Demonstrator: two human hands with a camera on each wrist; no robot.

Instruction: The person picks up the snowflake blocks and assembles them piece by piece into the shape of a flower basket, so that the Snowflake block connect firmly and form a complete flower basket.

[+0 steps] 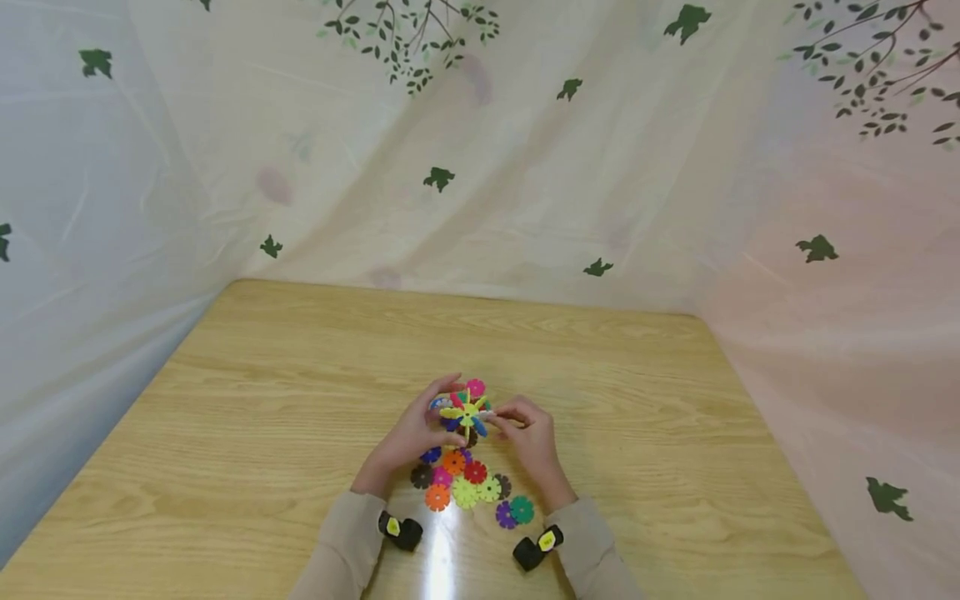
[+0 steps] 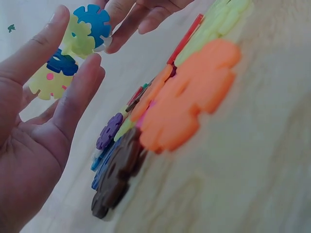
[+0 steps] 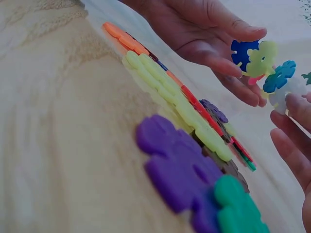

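Several notched discs are joined into a small cluster [image 1: 468,412] with yellow, blue and white pieces, raised over the table. My left hand [image 1: 412,432] holds it from the left, thumb and fingers around its side. From the right, my right hand [image 1: 531,433] pinches a white disc [image 3: 279,101] at the cluster's edge, beside a blue disc [image 3: 280,76]. The left wrist view shows the cluster's yellow disc [image 2: 78,38] between my left hand [image 2: 43,111] and the fingertips of my right hand. Which discs my left fingers touch is partly hidden.
Loose discs lie on the wooden table [image 1: 300,375] below and in front of the hands: orange [image 1: 437,497], red [image 1: 475,472], yellow [image 1: 465,493], purple [image 1: 506,515] and green [image 1: 521,509], some overlapping. A patterned cloth [image 1: 525,192] hangs behind the table.
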